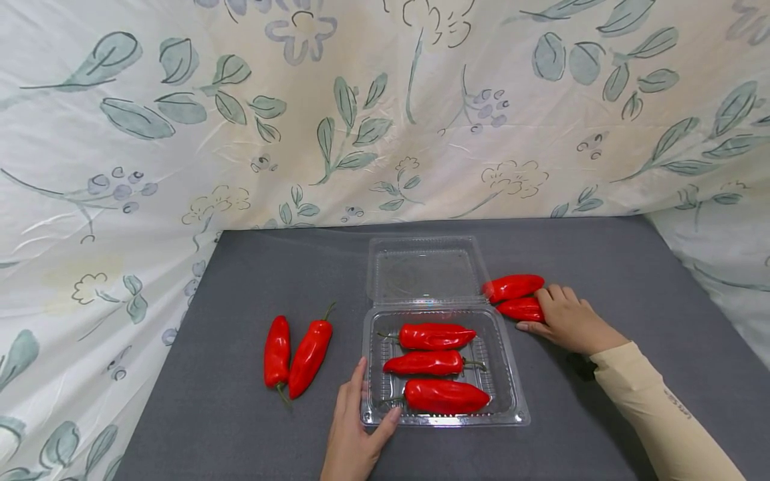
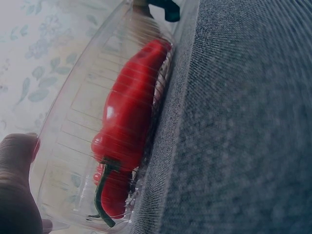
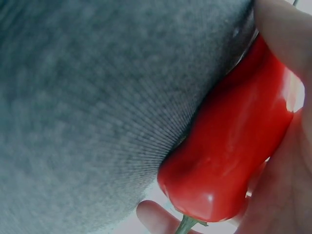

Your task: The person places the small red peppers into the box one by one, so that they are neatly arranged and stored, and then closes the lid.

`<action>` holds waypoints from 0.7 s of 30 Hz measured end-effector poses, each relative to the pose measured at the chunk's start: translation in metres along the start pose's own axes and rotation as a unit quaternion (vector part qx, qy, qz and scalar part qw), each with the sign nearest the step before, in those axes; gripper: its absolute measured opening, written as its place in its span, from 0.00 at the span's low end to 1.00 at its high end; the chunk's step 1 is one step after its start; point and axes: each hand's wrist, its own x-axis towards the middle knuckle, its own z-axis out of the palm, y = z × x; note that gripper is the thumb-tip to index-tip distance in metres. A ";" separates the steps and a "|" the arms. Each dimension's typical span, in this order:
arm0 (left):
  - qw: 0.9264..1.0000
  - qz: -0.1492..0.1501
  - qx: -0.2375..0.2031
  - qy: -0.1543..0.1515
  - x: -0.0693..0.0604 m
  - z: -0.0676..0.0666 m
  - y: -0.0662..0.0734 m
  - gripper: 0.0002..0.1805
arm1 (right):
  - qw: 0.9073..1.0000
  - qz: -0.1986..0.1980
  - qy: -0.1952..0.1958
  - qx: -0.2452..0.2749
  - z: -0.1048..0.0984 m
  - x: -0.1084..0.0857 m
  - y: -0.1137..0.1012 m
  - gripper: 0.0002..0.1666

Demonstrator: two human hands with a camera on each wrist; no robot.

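Right fingers (image 1: 555, 292) curl round a pepper (image 1: 519, 309) at the box's (image 1: 457, 421) two o'clock; left fingers (image 1: 355, 384) spread at its eight. Likely light, slick, bruisable: grip mid-body.

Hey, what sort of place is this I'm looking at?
Probably an indoor tabletop workspace, maybe a makeshift one: there's a gray fabric-like surface, a leaf-print cloth hanging behind it, and an open clear plastic box holding red peppers.

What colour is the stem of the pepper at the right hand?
The stem is green, clearest in the right wrist view.
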 end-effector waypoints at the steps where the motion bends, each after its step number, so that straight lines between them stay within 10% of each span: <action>1: 1.000 -0.001 0.001 -0.001 0.000 0.000 0.000 0.49 | 1.000 0.000 -0.001 -0.001 0.000 0.000 0.000 0.40; 21: 1.000 -0.003 0.001 -0.002 0.000 -0.001 0.001 0.49 | 1.000 0.006 -0.013 0.026 -0.011 -0.001 0.002 0.39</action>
